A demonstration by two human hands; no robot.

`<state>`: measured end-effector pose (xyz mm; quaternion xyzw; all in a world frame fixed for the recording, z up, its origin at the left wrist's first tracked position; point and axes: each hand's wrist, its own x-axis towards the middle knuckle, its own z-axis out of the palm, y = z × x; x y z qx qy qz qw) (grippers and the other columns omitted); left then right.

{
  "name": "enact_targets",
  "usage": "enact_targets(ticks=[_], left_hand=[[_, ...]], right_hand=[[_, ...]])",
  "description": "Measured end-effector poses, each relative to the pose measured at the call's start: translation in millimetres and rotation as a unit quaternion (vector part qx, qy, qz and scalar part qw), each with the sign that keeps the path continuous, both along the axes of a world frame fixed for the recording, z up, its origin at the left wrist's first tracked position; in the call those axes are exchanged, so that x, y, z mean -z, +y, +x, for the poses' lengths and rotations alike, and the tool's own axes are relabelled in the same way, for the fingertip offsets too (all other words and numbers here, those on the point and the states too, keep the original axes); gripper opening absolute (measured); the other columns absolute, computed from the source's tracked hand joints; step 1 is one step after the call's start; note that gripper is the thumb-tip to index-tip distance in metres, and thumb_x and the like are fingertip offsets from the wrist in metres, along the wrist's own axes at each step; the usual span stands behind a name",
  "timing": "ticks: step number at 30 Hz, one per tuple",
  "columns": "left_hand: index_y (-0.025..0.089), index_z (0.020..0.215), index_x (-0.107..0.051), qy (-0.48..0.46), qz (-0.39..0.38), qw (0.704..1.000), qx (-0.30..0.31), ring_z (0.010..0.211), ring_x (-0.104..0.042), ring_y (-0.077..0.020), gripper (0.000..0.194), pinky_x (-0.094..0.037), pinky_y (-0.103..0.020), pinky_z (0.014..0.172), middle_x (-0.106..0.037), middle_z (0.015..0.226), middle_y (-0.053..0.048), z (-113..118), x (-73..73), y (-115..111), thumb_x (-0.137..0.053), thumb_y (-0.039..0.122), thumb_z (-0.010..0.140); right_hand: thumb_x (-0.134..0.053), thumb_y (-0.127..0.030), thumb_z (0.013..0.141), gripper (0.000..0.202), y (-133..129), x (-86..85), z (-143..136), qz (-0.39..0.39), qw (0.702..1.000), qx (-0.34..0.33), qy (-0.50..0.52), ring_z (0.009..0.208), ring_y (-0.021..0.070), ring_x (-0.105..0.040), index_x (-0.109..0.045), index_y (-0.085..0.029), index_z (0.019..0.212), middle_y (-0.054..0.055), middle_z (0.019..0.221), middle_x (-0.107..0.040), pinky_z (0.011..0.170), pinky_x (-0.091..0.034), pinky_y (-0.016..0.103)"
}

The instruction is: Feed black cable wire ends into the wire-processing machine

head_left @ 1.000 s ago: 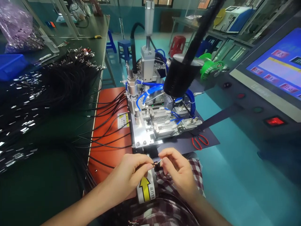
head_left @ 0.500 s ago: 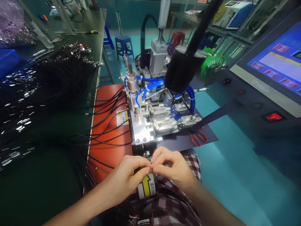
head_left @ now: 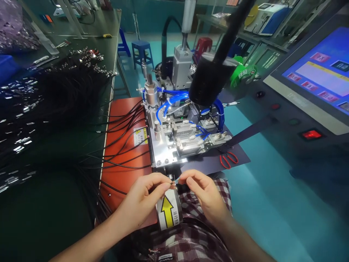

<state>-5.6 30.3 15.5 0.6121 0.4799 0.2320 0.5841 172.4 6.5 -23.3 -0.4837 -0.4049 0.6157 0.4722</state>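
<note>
My L hand [head_left: 144, 191] has thumb & forefinger pinched tight on a thin round black cable [head_left: 172, 183], just short of its stripped end. My R hand [head_left: 205, 191] is curled opp. it, thumb & forefinger slightly apart, forefinger tip right by the fine coloured wires [head_left: 176, 180] coming out of the cable; can't tell if it's gripping any. Cable end is b/w both hands, on the near side of the silver metal machine [head_left: 188, 145] & just beyond a curved white label [head_left: 161, 218]. Long axis of the end runs approx. left to right, wires pointing right & a bit far.

Label has a bold yellow arrow [head_left: 168, 214] w/ black outline, pointing far; black Chinese chars. beside it, 运行方 legible, next one cut off at the edge. Yellow-&-white warning sticker [head_left: 140, 136] on the flat red-orange board [head_left: 125, 143], left: text too small to read. Blue touchscreen [head_left: 319, 72] on the right has pink buttons, wording blurred.

Cable's jacket is black, v. thin; wires short, one pale blue, a coppery bit near the jacket; finer detail too small.
</note>
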Motion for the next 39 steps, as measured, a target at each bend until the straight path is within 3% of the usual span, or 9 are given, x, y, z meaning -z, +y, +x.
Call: enact_targets(ticks=[6, 13, 22, 30, 39], left_hand=[[0.014, 0.086, -0.065, -0.039, -0.041, 0.998, -0.001, 0.054, -0.039, -0.0096, 0.024, -0.033, -0.019, 0.052, -0.044, 0.056, 0.005, -1.2, 2.5, -1.5, -0.045, 0.026, 0.089], [0.013, 0.086, -0.065, -0.052, -0.061, 0.997, 0.007, 0.055, -0.038, -0.0096, 0.024, -0.031, -0.020, 0.053, -0.042, 0.057, 0.004, -2.0, 1.2, -1.0, -0.045, 0.027, 0.089], [0.014, 0.081, -0.063, -0.068, -0.077, 0.994, 0.034, 0.056, -0.034, -0.0089, 0.026, -0.029, -0.020, 0.053, -0.039, 0.058, 0.005, -5.3, -0.9, 1.7, -0.044, 0.029, 0.090], [0.015, 0.080, -0.062, -0.052, -0.070, 0.995, 0.055, 0.057, -0.034, -0.0093, 0.027, -0.028, -0.021, 0.054, -0.042, 0.061, 0.004, -8.2, 0.5, 2.9, -0.044, 0.032, 0.090], [0.016, 0.081, -0.062, -0.062, -0.083, 0.994, 0.036, 0.056, -0.034, -0.0093, 0.027, -0.029, -0.021, 0.053, -0.042, 0.060, 0.004, -10.0, 2.1, 5.4, -0.045, 0.035, 0.090]], right_hand=[[-0.061, -0.034, 0.082, 0.014, 3.4, 0.9, -8.0, -0.022, 0.998, -0.014, 0.058, 0.078, 0.0164, -0.061, -0.067, -0.020, 0.083, 0.002, 0.079, -0.066, 0.076, -0.045, 0.027], [-0.068, -0.034, 0.077, 0.016, 9.1, 1.0, -11.9, -0.079, 0.981, -0.032, 0.177, 0.066, 0.0110, -0.053, -0.065, -0.019, 0.078, -0.002, 0.067, -0.060, 0.066, -0.040, 0.022], [-0.071, -0.032, 0.074, 0.019, 13.3, 1.9, -12.8, -0.104, 0.961, -0.075, 0.244, 0.061, 0.0103, -0.046, -0.063, -0.016, 0.070, -0.001, 0.065, -0.055, 0.061, -0.035, 0.022], [-0.070, -0.030, 0.074, 0.017, 16.3, 3.9, -10.3, -0.088, 0.960, -0.110, 0.240, 0.061, 0.0107, -0.046, -0.065, -0.015, 0.070, -0.001, 0.065, -0.056, 0.061, -0.034, 0.023], [-0.062, -0.026, 0.081, 0.015, 8.1, -0.9, -19.3, -0.014, 0.986, -0.072, 0.150, 0.063, 0.0119, -0.051, -0.062, -0.015, 0.071, 0.000, 0.066, -0.058, 0.063, -0.039, 0.024]])
